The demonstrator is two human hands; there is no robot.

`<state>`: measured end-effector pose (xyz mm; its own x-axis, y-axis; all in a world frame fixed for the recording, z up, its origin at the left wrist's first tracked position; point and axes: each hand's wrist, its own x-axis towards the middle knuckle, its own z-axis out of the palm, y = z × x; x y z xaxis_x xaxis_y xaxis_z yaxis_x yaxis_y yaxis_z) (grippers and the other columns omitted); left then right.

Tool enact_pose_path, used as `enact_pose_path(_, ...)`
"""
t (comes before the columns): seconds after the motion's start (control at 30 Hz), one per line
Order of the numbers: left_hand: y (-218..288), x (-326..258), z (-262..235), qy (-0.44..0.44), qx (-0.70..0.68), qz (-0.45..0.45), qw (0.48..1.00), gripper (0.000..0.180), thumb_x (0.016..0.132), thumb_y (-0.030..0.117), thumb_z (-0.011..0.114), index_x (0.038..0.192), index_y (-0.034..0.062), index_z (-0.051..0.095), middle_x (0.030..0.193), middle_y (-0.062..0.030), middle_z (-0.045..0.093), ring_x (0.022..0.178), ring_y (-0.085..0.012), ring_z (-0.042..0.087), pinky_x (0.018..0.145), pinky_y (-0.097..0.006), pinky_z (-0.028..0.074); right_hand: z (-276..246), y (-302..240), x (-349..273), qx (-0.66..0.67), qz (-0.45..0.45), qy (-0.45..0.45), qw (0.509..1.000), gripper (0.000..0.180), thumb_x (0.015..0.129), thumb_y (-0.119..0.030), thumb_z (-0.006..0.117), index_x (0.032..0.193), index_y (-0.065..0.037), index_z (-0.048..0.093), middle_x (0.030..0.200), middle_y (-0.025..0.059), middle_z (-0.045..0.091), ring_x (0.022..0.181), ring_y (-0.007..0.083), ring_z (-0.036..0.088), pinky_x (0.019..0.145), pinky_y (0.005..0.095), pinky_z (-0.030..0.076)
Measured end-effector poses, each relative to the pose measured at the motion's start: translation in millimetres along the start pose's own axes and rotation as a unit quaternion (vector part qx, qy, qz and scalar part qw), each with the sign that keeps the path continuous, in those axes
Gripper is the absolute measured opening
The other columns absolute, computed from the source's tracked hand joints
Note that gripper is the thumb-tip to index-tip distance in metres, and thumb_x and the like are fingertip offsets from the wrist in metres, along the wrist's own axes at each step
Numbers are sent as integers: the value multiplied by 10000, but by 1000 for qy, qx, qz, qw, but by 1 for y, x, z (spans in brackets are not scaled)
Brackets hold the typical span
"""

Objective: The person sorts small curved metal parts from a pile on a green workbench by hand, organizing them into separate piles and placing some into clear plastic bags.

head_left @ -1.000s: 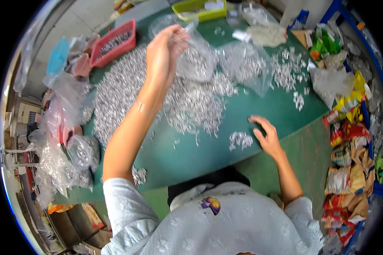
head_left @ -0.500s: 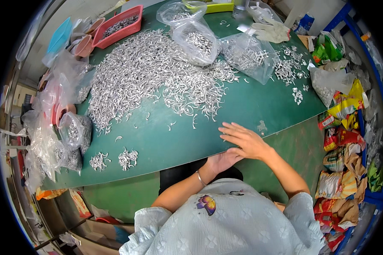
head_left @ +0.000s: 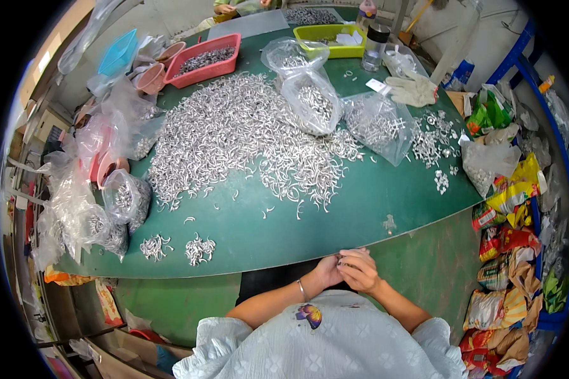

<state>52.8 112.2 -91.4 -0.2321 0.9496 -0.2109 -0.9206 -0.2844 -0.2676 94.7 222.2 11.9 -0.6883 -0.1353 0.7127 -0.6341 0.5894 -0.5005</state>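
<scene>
Just off the table's front edge, my two hands meet in front of my body. My left hand (head_left: 327, 271) is curled, palm turned up, with a bracelet on its wrist. My right hand (head_left: 360, 270) closes over its fingers, thumb and fingertips bent inward. Something small and dark shows between them, too covered to name. Nearest on the green table (head_left: 310, 237) lie a small clear scrap (head_left: 389, 223) and two small heaps of curved silver metal pieces (head_left: 200, 250), (head_left: 155, 247). Farther back spreads a large pile of the same curved pieces (head_left: 215, 139).
Bags of metal parts (head_left: 126, 197) crowd the left edge. A red basket (head_left: 202, 62), a lime tray (head_left: 329, 47), a bottle (head_left: 374, 47) and a glove (head_left: 414, 88) stand or lie at the back. Bagged goods (head_left: 499, 303) fill a blue rack at right. Another person's hand (head_left: 224, 9) shows beyond.
My right hand has drawn back from over the table and its outstretched fingers have curled in against my left hand. The view has tilted up, showing more of the far side.
</scene>
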Motion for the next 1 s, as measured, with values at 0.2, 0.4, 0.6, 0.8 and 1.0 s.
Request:
enact_pose_path(0.2,7,-59,97,199,132,-121,963,179,900,151,503,936,-19,545,944,-134,583,830,-215,597,706,-301,525,-29,27,44,-83,175,96,976,180,734,34,596,914,33,603,900,166,577,848,320,569,747,373,455)
enact_pose_path(0.4,79,-28,238,146,183,190,953,209,913,119,439,998,-56,516,919,-153,570,844,-226,583,725,-315,524,-24,47,46,-173,259,58,948,285,764,-34,595,1042,13,555,1030,163,523,938,333,518,816,392,416)
enact_pose_path(0.6,196,66,306,183,397,517,736,274,915,179,406,1024,-34,539,1037,-161,547,937,-227,534,837,-364,442,-18,42,48,-206,263,25,942,287,762,-71,611,1031,10,551,1037,165,513,939,349,505,813,418,408)
enact_pose_path(0.8,214,94,314,232,516,528,633,274,863,124,423,992,-41,600,927,-106,598,861,-148,517,734,-293,414,-16,44,51,-217,260,32,940,253,754,-49,604,992,25,562,1028,184,520,938,354,514,823,411,413)
enact_pose_path(1.0,134,-12,312,94,509,481,708,290,899,58,421,1143,-61,525,1144,-135,560,1046,-169,524,909,-294,405,-19,54,43,-242,242,30,939,232,769,-66,595,983,18,564,1035,183,520,958,357,509,837,415,407)
